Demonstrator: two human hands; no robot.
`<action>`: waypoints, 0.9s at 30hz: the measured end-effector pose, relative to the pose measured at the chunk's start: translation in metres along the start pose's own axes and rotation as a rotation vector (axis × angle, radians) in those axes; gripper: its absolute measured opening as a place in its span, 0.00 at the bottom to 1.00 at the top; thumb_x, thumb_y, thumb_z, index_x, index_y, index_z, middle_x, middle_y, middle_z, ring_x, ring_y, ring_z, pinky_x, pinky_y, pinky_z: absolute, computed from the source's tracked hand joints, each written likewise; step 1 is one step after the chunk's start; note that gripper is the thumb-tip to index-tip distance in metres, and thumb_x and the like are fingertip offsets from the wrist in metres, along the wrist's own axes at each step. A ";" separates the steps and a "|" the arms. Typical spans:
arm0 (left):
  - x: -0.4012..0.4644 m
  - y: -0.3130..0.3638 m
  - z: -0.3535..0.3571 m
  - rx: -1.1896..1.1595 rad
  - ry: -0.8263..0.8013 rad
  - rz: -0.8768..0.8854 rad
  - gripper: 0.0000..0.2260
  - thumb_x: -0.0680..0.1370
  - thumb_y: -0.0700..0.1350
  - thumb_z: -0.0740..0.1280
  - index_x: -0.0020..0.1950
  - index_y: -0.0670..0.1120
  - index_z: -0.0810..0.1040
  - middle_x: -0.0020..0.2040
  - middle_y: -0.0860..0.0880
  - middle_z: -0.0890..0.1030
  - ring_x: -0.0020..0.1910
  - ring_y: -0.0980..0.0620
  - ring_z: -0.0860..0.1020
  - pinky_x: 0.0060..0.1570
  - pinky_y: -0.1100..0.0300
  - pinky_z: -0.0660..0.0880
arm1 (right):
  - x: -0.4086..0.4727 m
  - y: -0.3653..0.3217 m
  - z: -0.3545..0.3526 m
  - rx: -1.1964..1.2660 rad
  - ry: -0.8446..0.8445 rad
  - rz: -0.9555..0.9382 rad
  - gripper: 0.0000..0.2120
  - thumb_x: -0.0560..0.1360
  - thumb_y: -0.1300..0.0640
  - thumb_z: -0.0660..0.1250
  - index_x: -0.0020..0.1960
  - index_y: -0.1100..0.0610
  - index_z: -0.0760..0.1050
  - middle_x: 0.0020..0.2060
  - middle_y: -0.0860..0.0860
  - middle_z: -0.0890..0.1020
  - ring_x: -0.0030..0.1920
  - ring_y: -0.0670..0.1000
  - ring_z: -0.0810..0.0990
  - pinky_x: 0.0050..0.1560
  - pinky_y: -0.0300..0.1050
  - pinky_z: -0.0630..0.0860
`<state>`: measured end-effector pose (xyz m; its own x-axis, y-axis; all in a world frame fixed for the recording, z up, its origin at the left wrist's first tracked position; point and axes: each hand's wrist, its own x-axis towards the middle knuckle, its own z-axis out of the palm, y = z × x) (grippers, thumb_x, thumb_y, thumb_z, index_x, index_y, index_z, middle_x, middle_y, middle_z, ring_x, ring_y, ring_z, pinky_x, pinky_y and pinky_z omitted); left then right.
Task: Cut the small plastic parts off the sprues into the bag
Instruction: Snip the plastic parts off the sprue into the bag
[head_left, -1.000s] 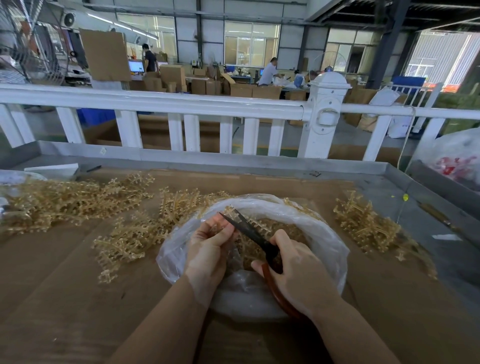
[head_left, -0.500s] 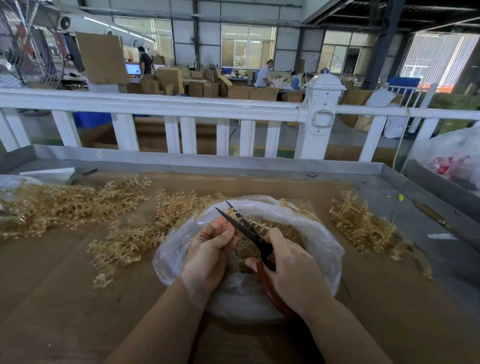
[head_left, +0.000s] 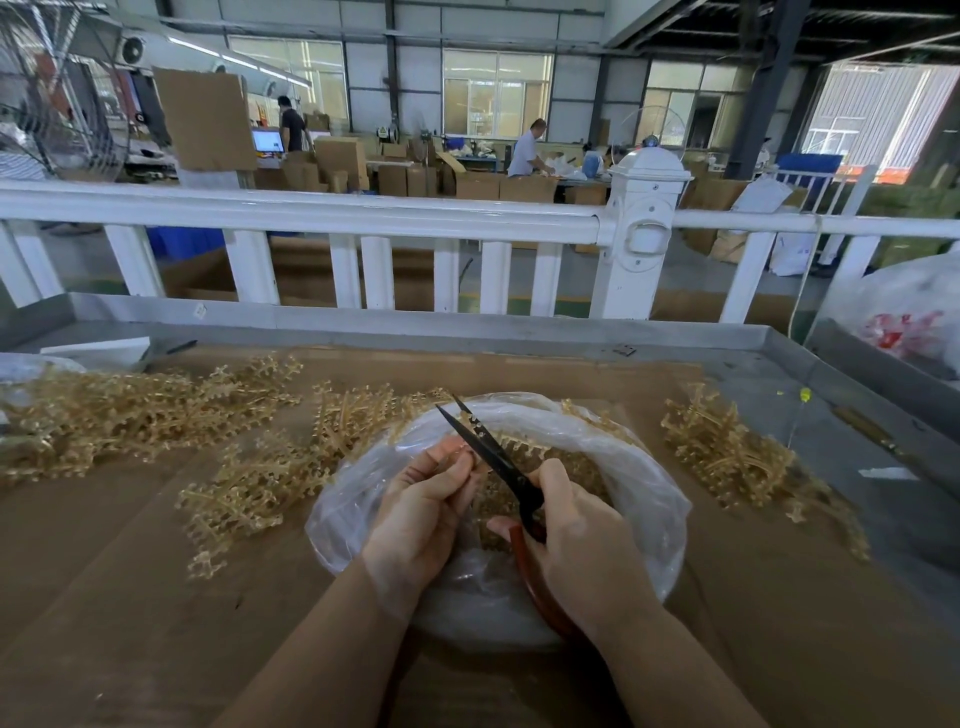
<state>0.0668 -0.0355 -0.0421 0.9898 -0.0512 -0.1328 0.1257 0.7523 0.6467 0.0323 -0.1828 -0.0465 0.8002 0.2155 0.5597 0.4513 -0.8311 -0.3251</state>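
Head view shows your left hand (head_left: 423, 512) pinching a sprue (head_left: 511, 448) over the bag (head_left: 644, 499) while your right hand (head_left: 582, 545) grips the scissors (head_left: 491, 451), so snip close to each part

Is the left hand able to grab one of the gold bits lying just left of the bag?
Probably yes, but not right away. The sprue pile lies bare on the cardboard beside the bag, nothing covering it. The left hand is busy, though, pinching a sprue over the bag by the scissors.
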 end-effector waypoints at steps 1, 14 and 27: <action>0.000 0.000 0.000 0.002 -0.001 -0.004 0.09 0.74 0.29 0.61 0.49 0.37 0.78 0.41 0.44 0.83 0.36 0.54 0.83 0.38 0.66 0.80 | 0.000 0.000 0.000 -0.002 0.004 0.001 0.20 0.74 0.42 0.67 0.53 0.58 0.71 0.38 0.50 0.79 0.37 0.50 0.78 0.37 0.43 0.76; -0.006 0.000 0.002 0.092 -0.010 0.133 0.13 0.70 0.45 0.66 0.53 0.45 0.72 0.49 0.42 0.76 0.50 0.44 0.75 0.52 0.52 0.72 | -0.007 0.006 0.000 -0.066 0.019 -0.011 0.25 0.71 0.38 0.68 0.57 0.57 0.75 0.39 0.48 0.81 0.40 0.49 0.80 0.38 0.42 0.77; -0.001 0.002 0.000 0.154 0.148 0.085 0.08 0.76 0.38 0.66 0.37 0.47 0.73 0.33 0.49 0.77 0.34 0.52 0.77 0.38 0.59 0.72 | -0.008 0.007 -0.007 -0.114 -0.011 -0.073 0.22 0.68 0.43 0.73 0.54 0.56 0.77 0.39 0.50 0.81 0.39 0.52 0.80 0.36 0.48 0.78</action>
<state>0.0665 -0.0345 -0.0406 0.9782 0.1133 -0.1743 0.0623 0.6404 0.7655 0.0268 -0.1942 -0.0479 0.7717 0.2826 0.5697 0.4610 -0.8657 -0.1950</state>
